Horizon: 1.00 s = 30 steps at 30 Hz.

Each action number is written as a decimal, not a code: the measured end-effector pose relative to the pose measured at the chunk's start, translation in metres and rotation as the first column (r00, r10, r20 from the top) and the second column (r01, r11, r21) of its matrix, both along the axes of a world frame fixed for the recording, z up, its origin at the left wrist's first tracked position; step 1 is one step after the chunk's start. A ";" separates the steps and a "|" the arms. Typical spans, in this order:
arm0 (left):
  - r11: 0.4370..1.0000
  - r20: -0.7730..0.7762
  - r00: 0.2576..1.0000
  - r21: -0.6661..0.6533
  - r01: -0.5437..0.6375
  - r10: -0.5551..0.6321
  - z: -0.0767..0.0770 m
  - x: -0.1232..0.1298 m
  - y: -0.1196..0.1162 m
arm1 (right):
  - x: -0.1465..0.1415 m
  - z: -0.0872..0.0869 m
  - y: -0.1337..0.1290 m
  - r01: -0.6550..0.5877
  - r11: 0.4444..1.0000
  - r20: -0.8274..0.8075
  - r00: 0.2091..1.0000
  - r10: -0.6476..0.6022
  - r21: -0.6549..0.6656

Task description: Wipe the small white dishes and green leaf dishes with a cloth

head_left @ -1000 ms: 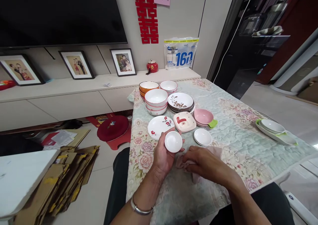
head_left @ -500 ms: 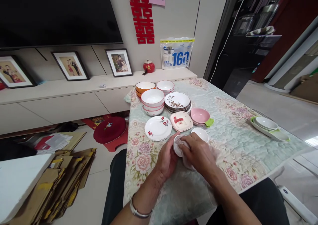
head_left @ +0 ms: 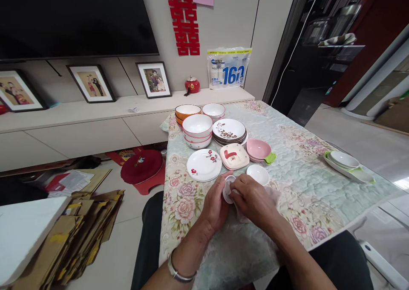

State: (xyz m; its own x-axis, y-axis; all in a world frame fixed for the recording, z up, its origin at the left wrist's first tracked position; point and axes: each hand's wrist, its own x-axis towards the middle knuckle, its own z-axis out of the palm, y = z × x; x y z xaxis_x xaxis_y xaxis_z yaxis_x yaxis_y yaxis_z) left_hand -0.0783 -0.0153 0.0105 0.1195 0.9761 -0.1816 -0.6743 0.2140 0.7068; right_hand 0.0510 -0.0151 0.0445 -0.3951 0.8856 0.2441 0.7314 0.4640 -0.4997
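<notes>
My left hand (head_left: 214, 201) grips a small white bowl (head_left: 227, 192), tilted so its inside faces my right hand. My right hand (head_left: 252, 198) is closed on a thin whitish cloth (head_left: 272, 195) and presses it into the bowl; part of the cloth hangs out beyond the hand. Just past my hands another small white bowl (head_left: 258, 175) sits on the table. Ahead are a square plate with a red pattern (head_left: 234, 156), flowered white plates (head_left: 204, 165) and a pink bowl with a green handle (head_left: 258, 149).
Stacked white bowls (head_left: 197, 127), orange bowls (head_left: 188, 110) and brown-patterned plates (head_left: 228, 129) stand farther back on the flowered tablecloth (head_left: 294, 187). Leaf-shaped dishes (head_left: 348, 166) lie near the right edge. A red stool (head_left: 142, 167) and flattened cardboard (head_left: 73, 239) are on the floor at left.
My right hand and the cloth have shifted slightly against the inside of the small bowl. The bowl is still in my left hand, and the view has moved a little.
</notes>
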 end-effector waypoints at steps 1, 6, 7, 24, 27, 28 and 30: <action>1.000 -0.010 1.000 0.010 0.012 -0.012 0.000 0.001 0.000 | -0.002 -0.002 -0.001 0.076 0.997 0.029 0.997 -0.076 0.020; 0.999 0.014 0.999 -0.001 0.034 -0.034 0.006 0.001 0.000 | -0.016 -0.012 -0.003 0.226 0.968 -0.110 0.971 -0.214 0.106; 0.999 0.034 0.999 -0.033 0.037 -0.036 0.008 0.000 0.000 | -0.017 -0.011 -0.004 0.201 0.975 -0.171 0.968 -0.183 0.094; 0.985 0.198 0.979 -0.155 0.079 -0.048 0.010 -0.001 0.004 | -0.018 -0.017 0.000 -0.051 0.935 -0.166 0.979 0.115 0.352; 0.992 0.218 0.975 -0.112 0.062 -0.036 0.010 0.001 0.004 | -0.020 -0.022 0.003 0.046 0.913 -0.152 0.988 0.018 0.406; 0.994 0.206 0.978 -0.103 0.047 -0.025 0.009 0.002 0.004 | -0.020 -0.023 0.003 0.078 0.910 -0.124 0.992 -0.030 0.407; 0.995 0.161 0.987 -0.102 0.002 0.014 0.008 0.003 0.004 | -0.020 -0.024 0.002 0.127 0.914 -0.047 0.992 -0.118 0.386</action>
